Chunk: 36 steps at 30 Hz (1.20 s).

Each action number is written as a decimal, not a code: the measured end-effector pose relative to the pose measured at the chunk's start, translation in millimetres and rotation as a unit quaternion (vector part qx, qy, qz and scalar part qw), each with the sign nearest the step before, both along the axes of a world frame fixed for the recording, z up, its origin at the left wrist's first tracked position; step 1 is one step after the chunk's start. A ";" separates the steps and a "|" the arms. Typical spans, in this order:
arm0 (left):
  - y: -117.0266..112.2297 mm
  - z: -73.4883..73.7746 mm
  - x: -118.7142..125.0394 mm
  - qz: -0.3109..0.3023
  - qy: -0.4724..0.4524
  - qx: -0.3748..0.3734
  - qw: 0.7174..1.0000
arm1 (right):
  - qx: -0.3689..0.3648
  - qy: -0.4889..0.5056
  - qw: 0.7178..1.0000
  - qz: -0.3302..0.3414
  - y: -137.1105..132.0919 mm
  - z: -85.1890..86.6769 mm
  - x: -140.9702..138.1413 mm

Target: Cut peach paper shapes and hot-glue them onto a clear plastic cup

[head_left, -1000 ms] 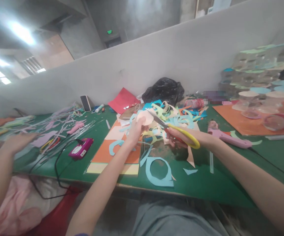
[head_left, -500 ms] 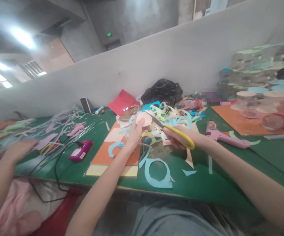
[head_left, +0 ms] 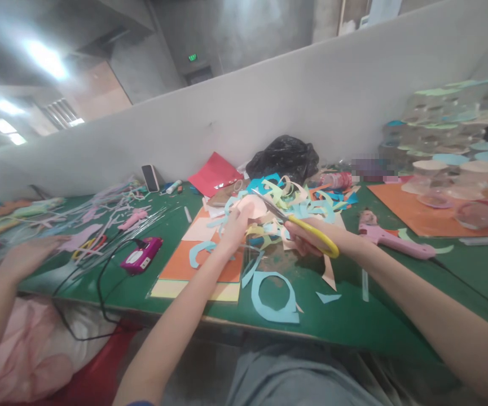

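Observation:
My left hand (head_left: 234, 228) is closed on a pale pink paper disc (head_left: 252, 205), held up over the table. My right hand (head_left: 311, 238) grips yellow-handled scissors (head_left: 298, 224) whose blades reach the disc's right edge. Below both hands lie sheets of orange and yellow paper (head_left: 193, 270) and a light blue offcut with a round hole (head_left: 274, 293). A heap of coloured paper scraps (head_left: 294, 200) lies just behind my hands.
Another person's hand (head_left: 27, 255) rests at the left among paper strips. A magenta device with a black cable (head_left: 142, 256), a pink glue gun (head_left: 390, 238), a phone (head_left: 150, 177), red paper (head_left: 214, 172), a black bag (head_left: 284, 158) and stacked clear cups (head_left: 451, 146) stand on the green table (head_left: 396, 316).
The pink disc has turned slightly in my left hand and the scissors have shifted a little along its edge. The other person's hand at the left has moved slightly.

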<state>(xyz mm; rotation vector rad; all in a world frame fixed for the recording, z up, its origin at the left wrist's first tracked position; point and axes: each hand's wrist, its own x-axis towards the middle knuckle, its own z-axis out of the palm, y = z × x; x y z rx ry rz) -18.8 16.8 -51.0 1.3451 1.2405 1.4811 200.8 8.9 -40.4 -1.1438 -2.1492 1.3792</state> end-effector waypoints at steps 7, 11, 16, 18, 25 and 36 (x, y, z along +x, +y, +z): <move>-0.7 -1.3 0.4 0.001 0.030 0.016 0.999 | -0.063 0.022 0.993 -0.093 7.3 -7.5 -4.3; -6.2 -2.3 -1.4 0.066 0.148 0.065 0.985 | -0.014 0.069 0.988 -0.139 13.0 -12.2 -2.5; -9.0 -6.5 -3.2 0.039 0.380 0.201 0.902 | 0.120 -0.024 0.968 -0.217 21.1 -14.7 3.4; -10.8 -9.5 -1.8 -0.034 0.448 0.234 0.862 | 0.170 -0.116 0.946 -0.250 23.2 -14.0 5.9; -23.6 -12.6 9.9 -0.206 0.585 0.329 0.712 | 0.239 -0.268 0.897 -0.259 27.9 -23.5 9.3; -29.5 -11.6 20.2 -0.250 0.606 0.395 0.644 | 0.248 -0.299 0.900 -0.197 33.8 -31.3 10.1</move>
